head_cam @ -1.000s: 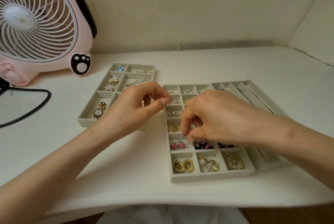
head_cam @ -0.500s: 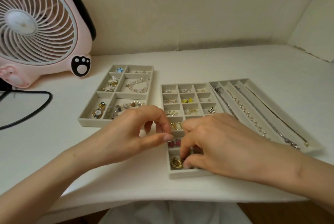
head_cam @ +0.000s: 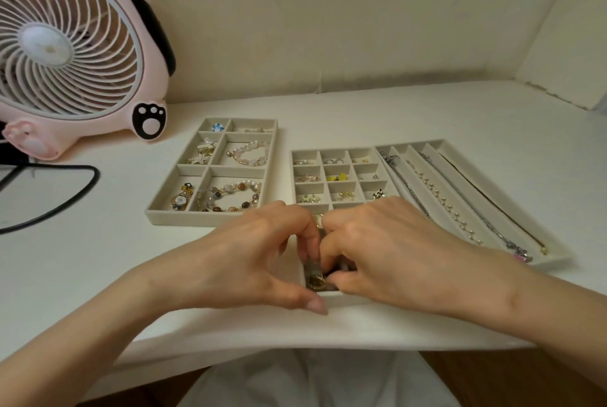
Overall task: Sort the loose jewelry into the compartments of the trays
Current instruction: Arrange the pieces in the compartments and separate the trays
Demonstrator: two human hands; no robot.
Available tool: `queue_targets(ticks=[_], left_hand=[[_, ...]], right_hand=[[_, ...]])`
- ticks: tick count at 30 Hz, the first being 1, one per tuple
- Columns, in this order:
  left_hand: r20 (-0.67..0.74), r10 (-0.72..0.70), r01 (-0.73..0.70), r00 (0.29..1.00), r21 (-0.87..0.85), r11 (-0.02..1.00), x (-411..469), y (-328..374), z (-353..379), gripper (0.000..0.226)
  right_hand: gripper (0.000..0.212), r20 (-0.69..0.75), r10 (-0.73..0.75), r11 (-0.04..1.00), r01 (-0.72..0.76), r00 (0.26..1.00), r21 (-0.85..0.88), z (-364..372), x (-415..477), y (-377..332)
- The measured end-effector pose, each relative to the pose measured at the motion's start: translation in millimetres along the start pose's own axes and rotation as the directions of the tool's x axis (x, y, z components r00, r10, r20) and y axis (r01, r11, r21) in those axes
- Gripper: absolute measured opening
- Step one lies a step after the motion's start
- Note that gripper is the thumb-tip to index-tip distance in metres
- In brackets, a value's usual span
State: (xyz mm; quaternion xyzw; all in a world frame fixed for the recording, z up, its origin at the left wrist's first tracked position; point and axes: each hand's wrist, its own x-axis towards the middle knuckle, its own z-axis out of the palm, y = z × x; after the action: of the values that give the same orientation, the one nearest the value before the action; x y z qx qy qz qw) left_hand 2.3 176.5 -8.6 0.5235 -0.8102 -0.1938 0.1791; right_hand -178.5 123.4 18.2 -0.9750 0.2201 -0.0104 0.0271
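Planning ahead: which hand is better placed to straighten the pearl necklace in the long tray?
Likely right. The right hand lies next to the long tray holding the pearl necklace; the left hand sits farther off and would have to cross over it.

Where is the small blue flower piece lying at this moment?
In the head view, the blue flower piece lies in the far-left corner compartment of the left tray, near the paw-print foot of the pink fan.

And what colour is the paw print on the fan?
The paw print is black with pale pink pads; head view.
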Motion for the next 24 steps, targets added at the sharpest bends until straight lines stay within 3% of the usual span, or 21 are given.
queue_targets(ticks=[3, 7, 19, 24], left_hand=[[-0.080, 0.067, -0.056, 0.995, 0.136, 0.989, 2, -1, 4, 0.042], [-0.163, 0.046, -0.018, 0.986, 0.168, 0.986, 8, -5, 4, 0.036], [-0.349, -0.075, 0.086, 0.934, 0.017, 0.996, 31, -16, 21, 0.034], [-0.383, -0.130, 0.126, 0.914, -0.034, 0.991, 37, -15, 24, 0.030]], right_hand=[[0.018, -0.013, 0.018, 1.000, -0.018, 1.000, -0.019, 2, 2, 2], [0.020, -0.044, 0.067, 0.997, -0.068, 0.997, -0.026, 3, 13, 7], [0.011, -0.131, 0.236, 0.970, -0.225, 0.963, 0.095, 11, 41, 30], [0.008, -0.051, 0.343, 0.899, -0.312, 0.938, 0.307, 9, 42, 40]])
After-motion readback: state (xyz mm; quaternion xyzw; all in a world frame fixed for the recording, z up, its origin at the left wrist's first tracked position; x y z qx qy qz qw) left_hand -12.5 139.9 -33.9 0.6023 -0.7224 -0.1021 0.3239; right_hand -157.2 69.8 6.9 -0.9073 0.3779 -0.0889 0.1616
